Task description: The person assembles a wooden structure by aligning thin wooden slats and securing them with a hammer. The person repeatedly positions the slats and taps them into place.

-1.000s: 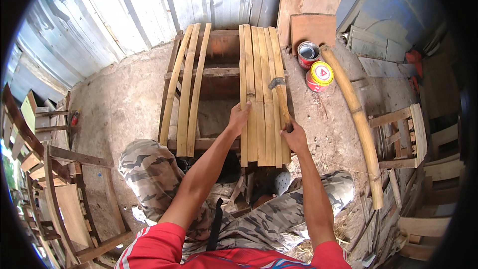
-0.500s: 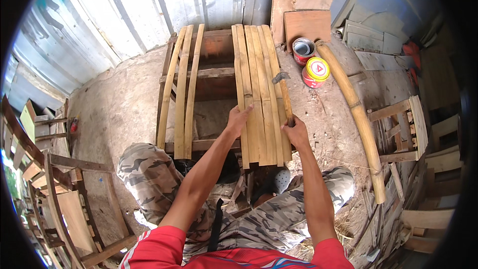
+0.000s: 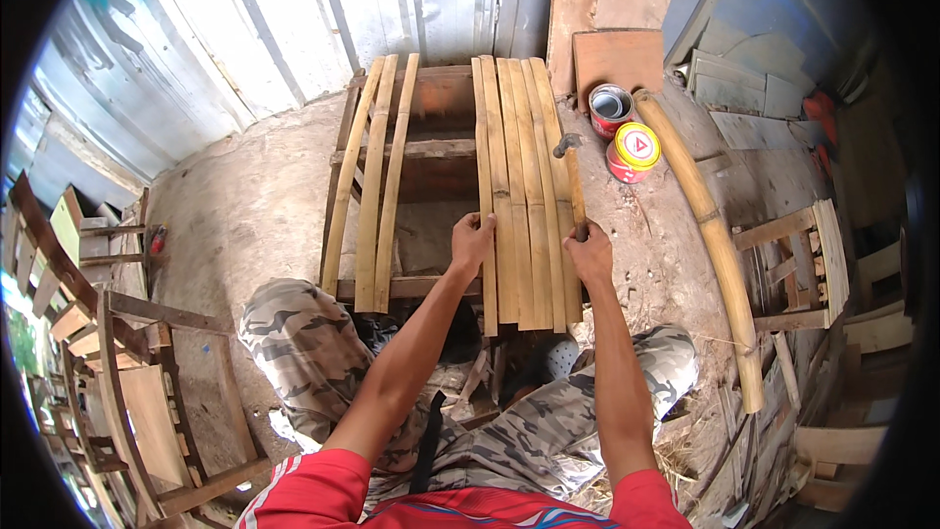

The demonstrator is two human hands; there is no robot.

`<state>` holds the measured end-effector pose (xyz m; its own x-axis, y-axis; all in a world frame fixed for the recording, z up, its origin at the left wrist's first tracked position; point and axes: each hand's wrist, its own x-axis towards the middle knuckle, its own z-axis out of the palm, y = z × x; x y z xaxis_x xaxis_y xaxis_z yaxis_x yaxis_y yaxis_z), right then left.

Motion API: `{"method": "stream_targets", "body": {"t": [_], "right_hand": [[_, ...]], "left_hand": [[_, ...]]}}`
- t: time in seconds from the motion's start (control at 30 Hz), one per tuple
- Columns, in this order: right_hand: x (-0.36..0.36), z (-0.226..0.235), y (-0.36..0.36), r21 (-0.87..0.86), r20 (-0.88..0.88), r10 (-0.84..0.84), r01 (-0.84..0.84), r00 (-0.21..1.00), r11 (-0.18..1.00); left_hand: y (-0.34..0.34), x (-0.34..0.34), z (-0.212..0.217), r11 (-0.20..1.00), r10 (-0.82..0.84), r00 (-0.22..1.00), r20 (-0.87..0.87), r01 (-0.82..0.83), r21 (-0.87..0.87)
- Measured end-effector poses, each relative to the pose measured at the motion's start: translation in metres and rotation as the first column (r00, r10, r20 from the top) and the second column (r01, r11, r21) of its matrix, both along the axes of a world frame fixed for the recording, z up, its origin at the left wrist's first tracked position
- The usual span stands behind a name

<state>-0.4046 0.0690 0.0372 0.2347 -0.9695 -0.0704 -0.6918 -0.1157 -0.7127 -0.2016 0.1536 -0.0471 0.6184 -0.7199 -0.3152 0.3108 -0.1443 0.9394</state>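
Note:
Split bamboo slats (image 3: 530, 235) lie lengthwise, side by side, over a wooden frame (image 3: 431, 149) in front of me. My left hand (image 3: 472, 243) is closed at the left edge of this right-hand group, its fingertips on the outermost slat (image 3: 483, 137). In my right hand (image 3: 589, 255) is a hammer (image 3: 575, 181), gripped low on its wooden handle. The hammer's metal head points away from me, beside the group's right edge. Three more bamboo slats (image 3: 368, 186) lie apart on the frame's left side, with a wide gap between the groups.
Two paint cans (image 3: 636, 147), one open-topped, stand right of the frame. Beyond them a long bamboo pole (image 3: 707, 220) lies on the floor. Wooden furniture frames (image 3: 132, 402) stand at left, with another wooden frame (image 3: 783, 235) at right. A corrugated metal wall (image 3: 284, 20) closes off the back.
The whole view has shifted slightly. My left hand has drawn back a little toward the slats' left edge. The hammer has turned more upright in my right hand.

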Motion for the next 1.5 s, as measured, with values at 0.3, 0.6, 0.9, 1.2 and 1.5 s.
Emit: {"method": "stream_targets", "body": {"t": [0.3,0.6,0.9,1.2,1.5], "right_hand": [[0.021,0.046,0.013,0.03,0.082,0.045,-0.048,0.996,0.998],[0.032,0.055,0.034,-0.001,0.04,0.153,-0.153,0.987,0.988],[0.077,0.02,0.102,0.393,0.318,0.119,-0.245,0.941,0.886],[0.086,-0.055,0.158,0.252,0.334,0.182,-0.274,0.925,0.928],[0.103,-0.061,0.205,0.248,0.403,0.111,-0.225,0.909,0.942]], "left_hand": [[0.026,0.018,0.03,0.983,-0.008,0.979,0.203,-0.029,0.179],[0.05,0.064,0.021,0.981,0.032,0.934,0.355,-0.097,0.166],[0.052,0.062,0.011,0.992,0.126,0.987,0.097,-0.128,0.008],[0.037,0.062,-0.008,0.981,0.165,0.986,-0.016,-0.165,-0.105],[0.035,0.074,-0.013,0.969,0.198,0.98,0.0,-0.195,-0.153]]}}
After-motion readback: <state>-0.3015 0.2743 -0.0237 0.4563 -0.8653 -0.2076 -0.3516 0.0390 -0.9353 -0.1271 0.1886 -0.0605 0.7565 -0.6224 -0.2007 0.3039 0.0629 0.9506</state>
